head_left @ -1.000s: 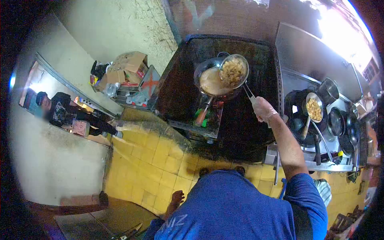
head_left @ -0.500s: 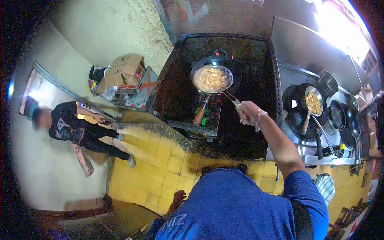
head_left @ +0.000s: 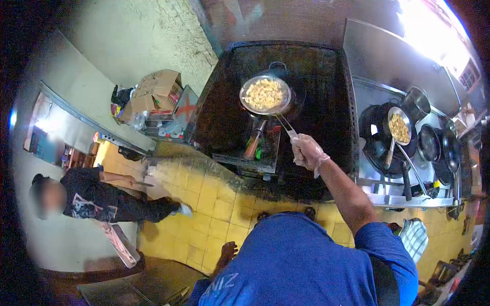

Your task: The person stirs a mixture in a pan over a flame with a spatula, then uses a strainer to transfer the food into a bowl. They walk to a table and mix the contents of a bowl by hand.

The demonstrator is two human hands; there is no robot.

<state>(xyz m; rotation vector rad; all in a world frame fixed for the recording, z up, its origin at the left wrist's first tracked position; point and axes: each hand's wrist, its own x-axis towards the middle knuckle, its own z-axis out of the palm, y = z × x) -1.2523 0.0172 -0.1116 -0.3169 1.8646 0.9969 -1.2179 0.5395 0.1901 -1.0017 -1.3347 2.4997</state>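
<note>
My right hand [head_left: 307, 152], in a clear plastic glove, is closed round the handle of a round strainer [head_left: 287, 127]. Small pale-golden food pieces [head_left: 264, 95] fill the strainer. It is held over a dark wok [head_left: 278, 71], largely hidden beneath it. The wok's wooden handle [head_left: 252, 146] points back towards me. My left hand [head_left: 229, 250] hangs low beside my blue shirt, fingers loosely apart, holding nothing.
On the steel counter at right, a second strainer [head_left: 399, 127] of similar food rests on a black wok, beside several pans and a pot [head_left: 416, 103]. A cardboard box [head_left: 159, 89] sits at left. A person in black [head_left: 97, 194] walks at left, a thin object in one hand.
My right hand has shifted slightly left, and the strainer has moved up and left, its food now more plainly seen. The person in black has stepped further into the room.
</note>
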